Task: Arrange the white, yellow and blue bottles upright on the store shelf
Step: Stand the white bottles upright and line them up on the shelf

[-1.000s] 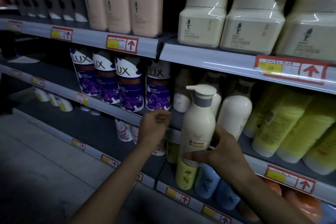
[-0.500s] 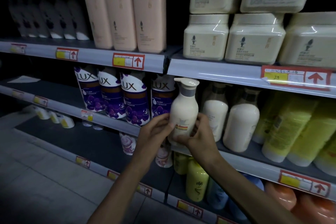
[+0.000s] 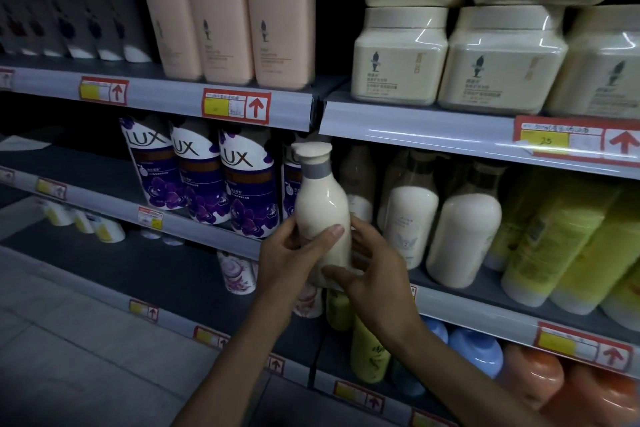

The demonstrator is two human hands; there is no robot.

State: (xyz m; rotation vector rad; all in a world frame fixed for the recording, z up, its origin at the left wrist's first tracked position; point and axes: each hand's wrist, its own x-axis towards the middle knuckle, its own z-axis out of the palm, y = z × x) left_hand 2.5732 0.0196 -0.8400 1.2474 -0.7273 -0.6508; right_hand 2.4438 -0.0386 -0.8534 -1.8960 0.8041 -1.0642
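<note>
Fingers (image 3: 288, 233) of the left hand (image 3: 282, 258) curl round a cream-white plastic pump bottle (image 3: 322, 201), and I see the right hand (image 3: 377, 276) gripping its lower part too. The bottle is upright at the front edge of the grey middle shelf (image 3: 485, 315), just left of two similar white bottles (image 3: 410, 218).

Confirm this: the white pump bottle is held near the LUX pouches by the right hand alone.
Wrong on one point: both hands hold it. The head view shows the left hand with its thumb across the white pump bottle and the right hand round its lower side. It is near the LUX pouches, as stated.
</note>
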